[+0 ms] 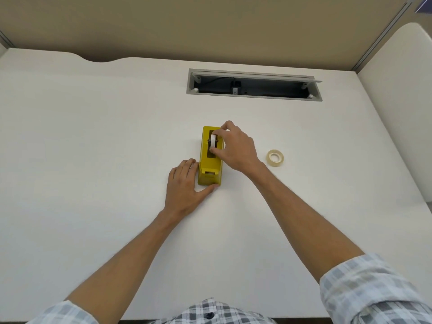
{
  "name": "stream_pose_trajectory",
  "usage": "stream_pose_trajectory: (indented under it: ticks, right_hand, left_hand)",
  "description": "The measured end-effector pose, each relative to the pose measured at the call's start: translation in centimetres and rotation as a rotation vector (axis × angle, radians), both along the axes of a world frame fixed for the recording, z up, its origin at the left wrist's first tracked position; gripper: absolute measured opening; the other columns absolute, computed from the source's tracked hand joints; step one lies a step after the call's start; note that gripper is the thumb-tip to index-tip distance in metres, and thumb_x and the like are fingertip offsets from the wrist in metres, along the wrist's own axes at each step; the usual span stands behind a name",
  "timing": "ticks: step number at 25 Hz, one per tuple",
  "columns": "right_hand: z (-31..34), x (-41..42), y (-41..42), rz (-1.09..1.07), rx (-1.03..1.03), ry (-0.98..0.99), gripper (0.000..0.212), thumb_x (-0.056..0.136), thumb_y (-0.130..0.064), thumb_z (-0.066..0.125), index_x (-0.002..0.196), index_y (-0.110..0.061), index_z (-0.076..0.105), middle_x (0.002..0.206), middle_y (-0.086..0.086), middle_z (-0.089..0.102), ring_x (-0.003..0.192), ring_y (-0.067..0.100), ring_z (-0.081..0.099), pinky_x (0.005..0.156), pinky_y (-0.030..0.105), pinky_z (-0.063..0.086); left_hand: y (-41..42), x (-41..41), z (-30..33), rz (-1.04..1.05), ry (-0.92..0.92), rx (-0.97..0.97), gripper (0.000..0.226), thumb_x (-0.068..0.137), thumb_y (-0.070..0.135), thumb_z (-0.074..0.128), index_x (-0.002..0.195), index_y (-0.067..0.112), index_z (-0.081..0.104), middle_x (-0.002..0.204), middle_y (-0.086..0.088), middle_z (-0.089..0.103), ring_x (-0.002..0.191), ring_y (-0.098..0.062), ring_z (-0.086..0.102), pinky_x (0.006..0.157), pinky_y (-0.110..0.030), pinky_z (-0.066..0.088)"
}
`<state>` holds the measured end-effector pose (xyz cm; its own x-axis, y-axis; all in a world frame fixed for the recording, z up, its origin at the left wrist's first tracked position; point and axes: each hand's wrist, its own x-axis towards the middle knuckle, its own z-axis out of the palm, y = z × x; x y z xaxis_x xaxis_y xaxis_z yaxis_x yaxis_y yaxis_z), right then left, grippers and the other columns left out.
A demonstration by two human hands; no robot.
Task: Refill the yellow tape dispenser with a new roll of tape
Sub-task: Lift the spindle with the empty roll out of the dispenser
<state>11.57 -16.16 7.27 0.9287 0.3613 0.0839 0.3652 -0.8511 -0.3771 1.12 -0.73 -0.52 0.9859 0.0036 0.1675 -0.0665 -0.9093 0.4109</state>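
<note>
A yellow tape dispenser (pixel 210 164) stands on the white desk (pixel 93 148), its cutter end toward me. A white roll (pixel 213 140) sits upright in its top slot. My right hand (pixel 236 148) pinches that roll between thumb and fingers from the right. My left hand (pixel 184 185) rests against the dispenser's near left corner, fingers along its side and thumb across the front base. A cream-coloured tape roll (pixel 275 157) lies flat on the desk to the right of the dispenser, apart from both hands.
A grey cable tray opening (pixel 254 85) is cut into the desk behind the dispenser. A beige partition (pixel 210 26) runs along the desk's far edge. A second white desk surface (pixel 397 90) adjoins on the right.
</note>
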Motion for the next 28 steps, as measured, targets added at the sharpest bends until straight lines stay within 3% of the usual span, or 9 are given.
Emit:
stream_pose_trajectory:
  ticks: [8,12,20,28]
  right_hand:
    - [0.2,-0.1,0.2,0.018,0.004,-0.019,0.042,0.085,-0.037,0.070,0.123,-0.021,0.063,0.120,-0.002,0.058,0.097,0.019,0.060,0.067,0.028,0.042]
    - [0.4,-0.2,0.0,0.023,0.008,-0.019,0.045,0.087,-0.038,0.069,0.129,-0.023,0.059,0.125,-0.004,0.062,0.106,0.018,0.061,0.076,0.031,0.046]
    - [1.1,-0.4,0.1,0.013,0.072,0.019,0.048,0.087,-0.038,0.071,0.130,-0.021,0.058,0.114,-0.002,0.069,0.100,0.021,0.064,0.084,0.037,0.053]
    - [1.7,-1.1,-0.1,0.003,0.144,0.067,0.046,0.086,-0.034,0.073,0.128,-0.021,0.061,0.106,-0.001,0.073,0.095,0.020,0.066,0.085,0.040,0.055]
  left_hand:
    - [0.0,-0.1,0.0,0.002,-0.019,0.000,0.080,0.079,0.073,0.050,0.127,0.009,0.055,0.137,-0.008,0.056,0.130,-0.025,0.048,0.105,-0.040,0.038]
    - [0.1,0.0,-0.1,-0.004,0.001,0.002,0.080,0.080,0.073,0.050,0.130,0.010,0.053,0.139,-0.007,0.054,0.132,-0.024,0.047,0.107,-0.040,0.037]
    - [0.1,-0.1,-0.1,0.005,-0.008,-0.014,0.078,0.080,0.070,0.055,0.130,0.011,0.053,0.139,-0.007,0.054,0.133,-0.025,0.046,0.107,-0.041,0.037]
    - [1.3,-0.4,0.4,-0.042,0.069,-0.211,0.073,0.076,0.042,0.059,0.141,0.010,0.046,0.148,-0.006,0.046,0.140,-0.022,0.038,0.116,-0.038,0.029]
